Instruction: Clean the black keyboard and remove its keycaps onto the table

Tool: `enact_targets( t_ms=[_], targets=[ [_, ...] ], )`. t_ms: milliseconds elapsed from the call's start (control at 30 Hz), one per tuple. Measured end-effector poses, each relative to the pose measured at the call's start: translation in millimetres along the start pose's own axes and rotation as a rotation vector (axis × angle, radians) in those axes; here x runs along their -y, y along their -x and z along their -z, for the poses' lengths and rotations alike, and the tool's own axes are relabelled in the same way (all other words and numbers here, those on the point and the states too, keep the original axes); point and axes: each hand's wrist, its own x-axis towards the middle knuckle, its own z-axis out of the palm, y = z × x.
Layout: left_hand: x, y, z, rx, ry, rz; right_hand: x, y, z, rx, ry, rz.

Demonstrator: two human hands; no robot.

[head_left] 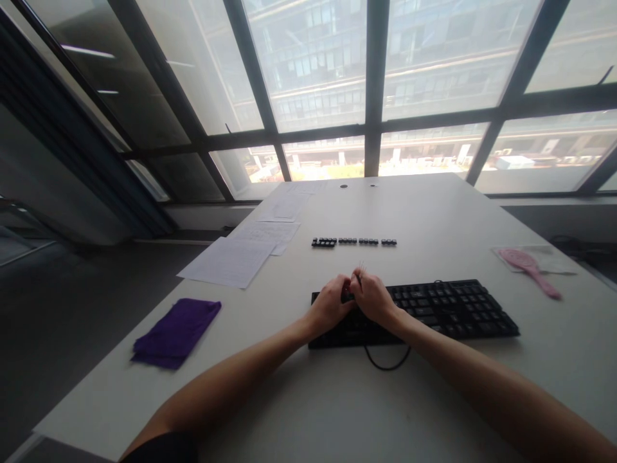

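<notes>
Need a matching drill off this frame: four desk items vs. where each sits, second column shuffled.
Items:
1. purple cloth
2. pink hairbrush
3. row of keycaps
4. black keyboard

Places:
A. under the left hand and right hand
B. right side of the table
C. near the table's left edge
D. mid-table, beyond the keyboard

Pairs: 1-C, 2-B, 3-D, 4-A
</notes>
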Motion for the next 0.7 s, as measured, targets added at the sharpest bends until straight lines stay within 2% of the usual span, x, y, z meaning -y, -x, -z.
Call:
enact_targets(
  t_ms=[133, 333, 433, 700],
  targets=[
    [-0.8, -3.4, 3.5, 0.022, 0.009, -0.086, -4.2, -5.0, 0.7, -0.058, -0.063, -0.044],
    [-1.5, -0.3, 6.9, 0.019, 0.066, -0.087, -8.9, -10.8, 1.7, -0.18, -0.144, -0.122],
    [-1.2, 1.1, 6.7, 0.014, 0.092, -0.107, -9.3, -11.4, 1.8, -0.21, -0.149, -0.106],
    [-3.0, 2.6, 6.9, -0.111, 0.057, -0.067, -7.5, -10.6, 2.5, -0.233, -0.249, -0.145]
  ],
)
